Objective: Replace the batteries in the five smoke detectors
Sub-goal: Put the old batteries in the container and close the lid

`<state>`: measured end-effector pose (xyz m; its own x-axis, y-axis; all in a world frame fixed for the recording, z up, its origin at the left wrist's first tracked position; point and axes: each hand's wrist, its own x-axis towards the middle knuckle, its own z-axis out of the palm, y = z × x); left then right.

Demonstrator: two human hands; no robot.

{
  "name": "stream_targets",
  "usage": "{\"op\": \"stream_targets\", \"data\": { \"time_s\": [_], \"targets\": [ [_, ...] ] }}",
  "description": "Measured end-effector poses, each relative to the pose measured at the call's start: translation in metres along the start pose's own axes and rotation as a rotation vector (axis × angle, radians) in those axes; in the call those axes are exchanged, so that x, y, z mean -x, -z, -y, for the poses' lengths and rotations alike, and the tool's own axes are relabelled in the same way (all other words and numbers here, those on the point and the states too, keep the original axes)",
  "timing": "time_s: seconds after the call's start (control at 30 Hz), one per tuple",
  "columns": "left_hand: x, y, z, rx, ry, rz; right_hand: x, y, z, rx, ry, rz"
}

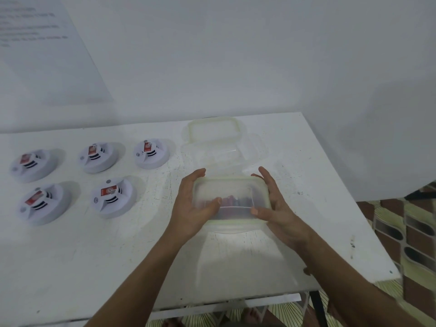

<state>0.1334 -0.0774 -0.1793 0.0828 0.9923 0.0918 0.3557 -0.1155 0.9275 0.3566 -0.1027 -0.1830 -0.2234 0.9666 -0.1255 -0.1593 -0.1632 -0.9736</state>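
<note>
1. My left hand (195, 204) and right hand (273, 204) grip a clear lidded box (231, 199) from either side, fingers (264, 175) curled round its rim, thumbs pressed on the lid.
2. Blurred coloured things show inside; I cannot tell what they are.
3. Just behind it sits an open box (224, 147).
4. Five smoke detectors (113, 197) lie to the left on the white worktop (118, 256), well apart from my hands.

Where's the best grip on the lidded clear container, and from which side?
By its two short ends, one hand from each side. The lidded container is a shallow rounded rectangle lying flat on the table, and its rim gives hold. The left hand and right hand flank it this way, thumbs on the lid.
</note>
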Motion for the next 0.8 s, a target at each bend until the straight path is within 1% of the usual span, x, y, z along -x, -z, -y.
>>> {"op": "stream_targets", "data": {
  "time_s": [0.1,0.27,0.37,0.43,0.5,0.6,0.67,0.73,0.8],
  "targets": [
    [-0.005,0.004,0.002,-0.071,0.003,0.033,0.000,0.006,0.006,0.071,-0.036,0.013],
    [0.000,0.010,-0.001,-0.095,0.038,0.030,0.007,0.005,0.011,0.279,-0.031,-0.069],
    [0.008,0.013,-0.001,-0.045,0.043,0.156,0.013,0.003,0.005,0.302,-0.030,-0.028],
    [0.011,0.016,-0.001,-0.038,0.045,0.243,0.013,-0.001,0.004,0.255,-0.030,-0.028],
    [0.011,0.018,-0.001,-0.083,0.014,0.293,0.012,-0.004,0.002,0.113,-0.013,-0.040],
    [0.011,0.016,0.001,-0.123,-0.030,0.281,0.012,-0.007,-0.003,-0.088,0.010,-0.045],
    [0.010,0.013,0.002,-0.103,-0.035,0.240,0.014,-0.009,-0.005,-0.118,0.012,-0.037],
    [0.009,0.011,0.003,-0.118,-0.041,0.222,0.017,-0.007,-0.005,-0.026,0.016,-0.015],
    [0.007,0.011,0.004,-0.205,-0.075,0.234,0.019,0.000,-0.002,0.169,0.039,0.065]
  ]
}}
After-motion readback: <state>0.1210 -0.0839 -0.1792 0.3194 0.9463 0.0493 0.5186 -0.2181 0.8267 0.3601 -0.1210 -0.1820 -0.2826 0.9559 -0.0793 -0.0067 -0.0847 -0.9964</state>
